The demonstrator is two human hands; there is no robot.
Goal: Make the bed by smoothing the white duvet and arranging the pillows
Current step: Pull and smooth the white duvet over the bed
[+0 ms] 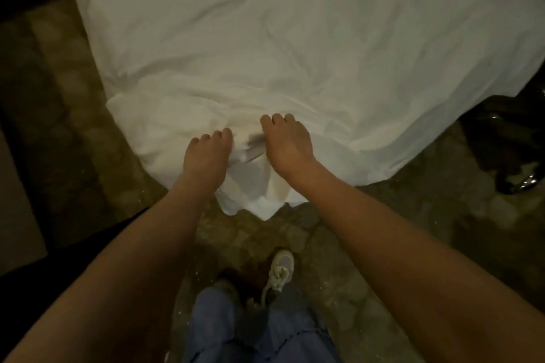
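Over dim mottled floor (pixel 368 244), both hands (pixel 206 153) (pixel 287 144) seemingly gripping bunched white duvet (pixel 295 38) corner.

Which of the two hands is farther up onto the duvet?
The right hand; its fingers reach farther onto the white duvet than the left hand.

White duvet (pixel 295 38); mottled brown-olive floor (pixel 413 230); blue trousers (pixel 212 327); pale grey-white shoe (pixel 281 268); black glossy object (pixel 507 156), right.
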